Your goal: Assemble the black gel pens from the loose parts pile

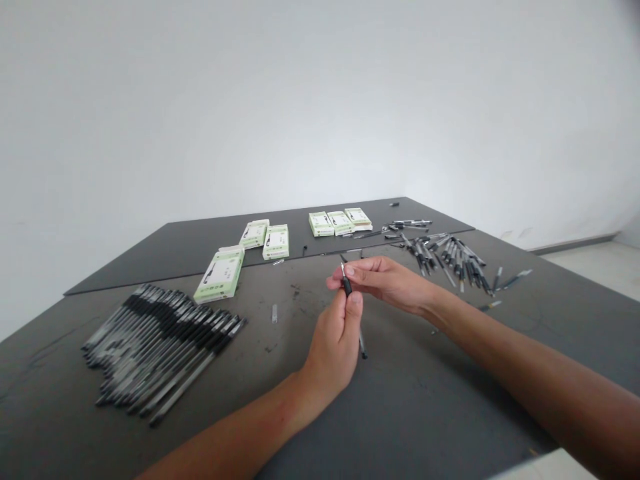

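My left hand [334, 340] is closed round a gel pen [347, 287], with its black grip and pale metal tip pointing up. The pen's far end shows below the fist. My right hand [387, 283] is at the tip, thumb and fingers pinched together just beside it. Whatever sits between those fingers is too small and hidden to make out. To the left of my hands lies a broad row of assembled black-and-clear pens [165, 340], side by side. A small clear piece of plastic [275, 313] rests on the table between the row and my left hand.
Three green-and-white pen boxes [220, 275] lie behind the row, and three more boxes [340, 223] stand further back. A loose heap of pen parts [450, 257] spreads at the right. The dark table [400, 413] has a seam across it; a white wall rises behind.
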Available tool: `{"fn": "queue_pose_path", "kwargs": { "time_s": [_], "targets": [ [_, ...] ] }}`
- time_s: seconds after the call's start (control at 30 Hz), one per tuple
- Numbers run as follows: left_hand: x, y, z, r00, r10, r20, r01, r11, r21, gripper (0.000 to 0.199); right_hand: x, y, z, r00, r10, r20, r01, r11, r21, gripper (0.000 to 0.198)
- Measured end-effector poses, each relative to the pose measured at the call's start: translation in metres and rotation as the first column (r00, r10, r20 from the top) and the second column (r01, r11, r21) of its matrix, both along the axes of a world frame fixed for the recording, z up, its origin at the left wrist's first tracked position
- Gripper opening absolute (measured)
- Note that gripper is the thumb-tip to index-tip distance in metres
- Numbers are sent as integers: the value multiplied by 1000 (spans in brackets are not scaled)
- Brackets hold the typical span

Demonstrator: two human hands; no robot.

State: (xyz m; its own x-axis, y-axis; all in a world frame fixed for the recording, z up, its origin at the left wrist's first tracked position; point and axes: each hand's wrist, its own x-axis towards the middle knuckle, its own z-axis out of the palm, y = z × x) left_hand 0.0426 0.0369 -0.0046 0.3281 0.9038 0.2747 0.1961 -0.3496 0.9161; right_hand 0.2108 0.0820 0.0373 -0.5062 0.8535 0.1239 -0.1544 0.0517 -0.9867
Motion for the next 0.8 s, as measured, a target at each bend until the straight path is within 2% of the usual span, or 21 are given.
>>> {"fn": "queue_pose_path", "kwargs": {
  "time_s": [0.1,0.2,0.27,0.3,0.33,0.37,0.4,0.43,0.47,0.5,0.53,0.57,0.6,0.73,0.8],
  "targets": [
    [0,0,0,1000,-11,10,11,1000,8,45,-2,-1,1,997,-50,62,47,998,45,33],
    [0,0,1,1000,-14,1,14,1000,22,43,1,6,-3,991,-135,21,135,991,17,33],
    [-1,0,1,1000,-10,-17,11,999,36,41,14,19,-6,955,-297,-31,297,955,22,39],
    [-1,0,0,1000,-10,-26,11,999,40,41,26,27,-8,911,-411,-37,413,909,54,44],
    [-1,1,0,999,-13,-33,14,999,43,41,41,35,-10,840,-542,-17,540,832,130,48],
    [-2,1,-1,999,-20,-38,22,999,47,42,58,44,-13,721,-692,26,667,704,244,51],
    [-2,1,-1,999,-30,-39,32,998,51,42,76,52,-15,555,-827,91,743,542,393,52],
    [-2,2,-2,998,-42,-38,44,997,58,42,95,58,-18,382,-907,179,719,413,559,53],
    [-2,2,-2,998,-52,-36,54,996,65,42,112,64,-21,201,-943,264,628,331,704,52],
    [-2,2,-3,998,-59,-33,62,995,75,42,128,67,-24,45,-942,331,503,308,808,52],
    [-1,2,-3,998,-63,-31,66,994,85,41,141,70,-27,-76,-920,385,391,328,860,52],
    [-1,2,-3,997,-65,-31,68,993,95,40,151,71,-31,-104,-906,410,352,352,867,52],
    [-1,2,-3,997,-66,-34,69,992,102,40,157,72,-34,-119,-893,434,312,381,870,50],
    [-1,2,-3,997,-70,-46,75,990,117,39,165,81,-41,-94,-830,550,170,531,830,44],
    [-1,1,-2,997,-70,-44,75,989,124,38,165,93,-41,-134,-796,590,136,575,807,46]
  ]
}}
